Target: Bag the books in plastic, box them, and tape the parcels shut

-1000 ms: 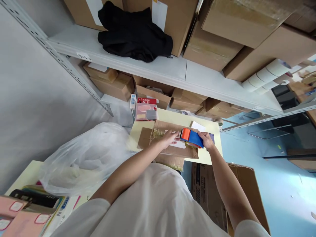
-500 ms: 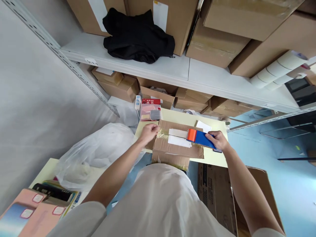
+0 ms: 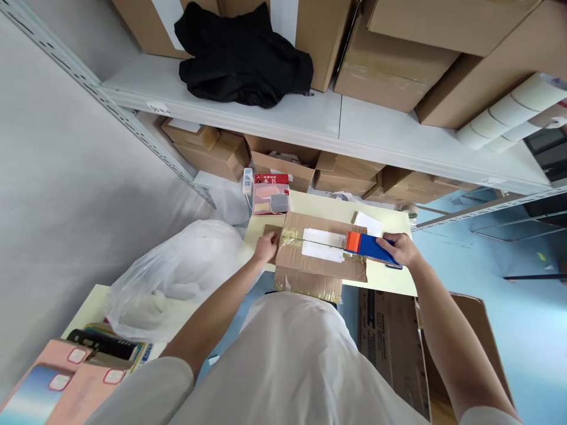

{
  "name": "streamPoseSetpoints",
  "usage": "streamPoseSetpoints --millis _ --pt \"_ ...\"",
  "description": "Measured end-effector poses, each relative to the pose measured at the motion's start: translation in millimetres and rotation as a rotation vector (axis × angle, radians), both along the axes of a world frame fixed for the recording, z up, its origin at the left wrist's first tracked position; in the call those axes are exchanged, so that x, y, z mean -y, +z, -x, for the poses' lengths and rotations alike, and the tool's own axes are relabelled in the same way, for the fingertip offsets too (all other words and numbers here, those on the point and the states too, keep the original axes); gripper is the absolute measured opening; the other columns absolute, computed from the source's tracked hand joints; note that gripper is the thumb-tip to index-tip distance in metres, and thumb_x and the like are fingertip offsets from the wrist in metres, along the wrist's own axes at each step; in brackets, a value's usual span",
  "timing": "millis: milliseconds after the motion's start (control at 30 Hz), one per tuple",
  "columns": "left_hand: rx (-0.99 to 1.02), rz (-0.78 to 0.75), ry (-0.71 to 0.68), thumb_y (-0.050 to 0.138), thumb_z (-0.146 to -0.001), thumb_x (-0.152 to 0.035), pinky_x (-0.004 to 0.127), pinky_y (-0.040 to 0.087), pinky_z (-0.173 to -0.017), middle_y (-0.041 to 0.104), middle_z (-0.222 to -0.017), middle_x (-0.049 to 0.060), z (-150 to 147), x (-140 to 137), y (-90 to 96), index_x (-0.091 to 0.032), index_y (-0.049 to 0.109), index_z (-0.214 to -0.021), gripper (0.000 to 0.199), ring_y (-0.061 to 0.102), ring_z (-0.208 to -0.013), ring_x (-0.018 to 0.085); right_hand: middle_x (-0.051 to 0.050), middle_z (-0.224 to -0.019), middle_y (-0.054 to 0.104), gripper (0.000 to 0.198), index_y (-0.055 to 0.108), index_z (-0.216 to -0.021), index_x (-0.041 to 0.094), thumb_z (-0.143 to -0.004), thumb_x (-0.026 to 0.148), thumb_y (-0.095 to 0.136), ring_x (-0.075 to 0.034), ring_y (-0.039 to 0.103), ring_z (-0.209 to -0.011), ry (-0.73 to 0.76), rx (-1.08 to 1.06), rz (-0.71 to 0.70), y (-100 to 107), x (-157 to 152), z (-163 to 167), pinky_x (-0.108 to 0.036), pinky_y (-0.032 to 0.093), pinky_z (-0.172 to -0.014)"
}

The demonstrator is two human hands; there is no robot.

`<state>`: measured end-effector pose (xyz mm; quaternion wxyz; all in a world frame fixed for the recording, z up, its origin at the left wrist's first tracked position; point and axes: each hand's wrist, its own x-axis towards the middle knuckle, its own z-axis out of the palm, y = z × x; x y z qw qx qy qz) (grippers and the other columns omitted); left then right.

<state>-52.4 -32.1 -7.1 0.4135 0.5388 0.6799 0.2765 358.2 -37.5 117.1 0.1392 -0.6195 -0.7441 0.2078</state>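
Note:
A flattish cardboard box [image 3: 323, 271] lies on the pale yellow table, with a dark seam lengthwise across its top. White paper labels [image 3: 322, 252] sit on both sides of that seam, and shiny clear tape [image 3: 291, 238] shows at the left end. My left hand [image 3: 267, 247] is closed at the box's left edge, its fingertips partly hidden there. At the other end, my right hand [image 3: 400, 248] grips a blue and orange tape dispenser [image 3: 376, 247] by its blue body. The orange front rests over the right part of the seam.
Behind the table [image 3: 310, 203] stands a grey shelf [image 3: 274, 121] with cardboard boxes and a black garment [image 3: 245, 59]. A red book [image 3: 271, 179] and a power strip [image 3: 247, 181] are at the back left. A plastic bag [image 3: 177, 265] bulges at left; an open carton [image 3: 394, 342] stands at right.
My left hand has slid down and slightly left along the box's left edge. My right hand has moved a little right with the tape dispenser. The view has shifted slightly.

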Motion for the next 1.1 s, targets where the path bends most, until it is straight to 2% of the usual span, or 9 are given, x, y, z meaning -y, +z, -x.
streamPoseSetpoints --millis 133,233,333,400,467,533,633,900,1100 --pt "-0.128 0.028 -0.043 0.050 -0.087 -0.046 0.041 0.046 -0.088 0.070 -0.109 0.014 -7 7 -9.5 -0.019 0.058 -0.118 0.042 0.064 -0.105 0.029 0.000 -0.049 0.048 0.052 0.050 -0.050 0.019 -0.084 0.058 0.049 -0.012 0.041 -0.049 -0.010 -0.052 -0.008 -2 3 -5 -0.026 0.034 -0.049" --pt "-0.170 0.063 -0.109 0.041 -0.092 -0.048 0.040 0.047 -0.091 0.065 -0.122 0.018 -1 11 -12.7 -0.014 0.046 -0.134 0.054 0.063 -0.111 0.029 0.001 -0.048 0.046 0.052 0.049 -0.049 0.019 -0.084 0.057 0.050 -0.012 0.039 -0.049 -0.015 -0.080 -0.005 -2 4 -5 -0.026 0.033 -0.049" --pt "-0.170 -0.069 -0.162 0.025 -0.095 -0.051 0.039 0.041 -0.103 0.049 -0.141 0.021 10 7 3.0 -0.010 0.035 -0.142 0.063 0.050 -0.129 0.025 0.002 -0.046 0.042 0.051 0.047 -0.049 0.019 -0.084 0.056 0.050 -0.011 0.036 -0.048 -0.014 -0.083 0.005 -2 4 -6 -0.027 0.032 -0.050" --pt "-0.233 -0.301 -0.341 0.034 -0.088 -0.063 0.043 0.028 -0.112 0.028 -0.154 0.023 10 -2 26.5 -0.007 0.022 -0.149 0.083 0.029 -0.143 0.028 0.003 -0.046 0.039 0.051 0.045 -0.048 0.019 -0.084 0.056 0.050 -0.011 0.035 -0.048 -0.011 -0.075 0.013 -2 2 -6 -0.027 0.031 -0.050" --pt "-0.382 -0.455 -0.655 0.060 -0.062 -0.077 0.053 0.011 -0.116 0.009 -0.158 0.025 -1 -16 53.6 -0.007 0.015 -0.151 0.122 0.008 -0.146 0.039 0.003 -0.045 0.038 0.052 0.044 -0.048 0.019 -0.084 0.056 0.049 -0.010 0.034 -0.047 -0.006 -0.071 0.023 -2 0 -7 -0.027 0.030 -0.050" --pt "-0.532 -0.473 -0.896 0.071 -0.042 -0.077 0.064 -0.003 -0.111 0.000 -0.158 0.027 -21 -31 74.8 -0.009 0.014 -0.152 0.142 -0.001 -0.144 0.048 0.003 -0.045 0.038 0.052 0.043 -0.048 0.019 -0.084 0.057 0.049 -0.010 0.033 -0.047 -0.001 -0.069 0.036 -1 -1 -9 -0.027 0.029 -0.049" --pt "-0.658 -0.413 -1.108 0.078 -0.030 -0.072 0.068 -0.010 -0.106 0.001 -0.158 0.028 -52 -45 85.6 -0.014 0.017 -0.152 0.148 -0.001 -0.143 0.050 0.003 -0.045 0.037 0.054 0.043 -0.048 0.020 -0.084 0.060 0.049 -0.010 0.032 -0.046 0.005 -0.067 0.070 -1 -3 -14 -0.027 0.028 -0.048" --pt "-0.806 -0.297 -1.136 0.078 -0.030 -0.070 0.071 -0.007 -0.104 0.002 -0.158 0.027 -72 -45 83.2 -0.015 0.010 -0.153 0.151 0.001 -0.142 0.051 0.002 -0.042 0.036 0.057 0.035 -0.047 0.021 -0.085 0.061 0.046 -0.010 0.027 -0.043 0.049 -0.053 0.076 2 -8 -23 -0.028 0.025 -0.048" --pt "-0.874 -0.226 -1.145 0.076 -0.034 -0.071 0.070 -0.008 -0.105 0.004 -0.158 0.025 -84 -48 91.2 -0.012 0.012 -0.153 0.148 0.003 -0.142 0.050 0.000 -0.044 0.045 0.053 0.046 -0.050 0.021 -0.083 0.062 0.048 -0.012 0.036 -0.043 0.058 0.010 0.097 -8 -6 -90 -0.029 0.029 -0.049"
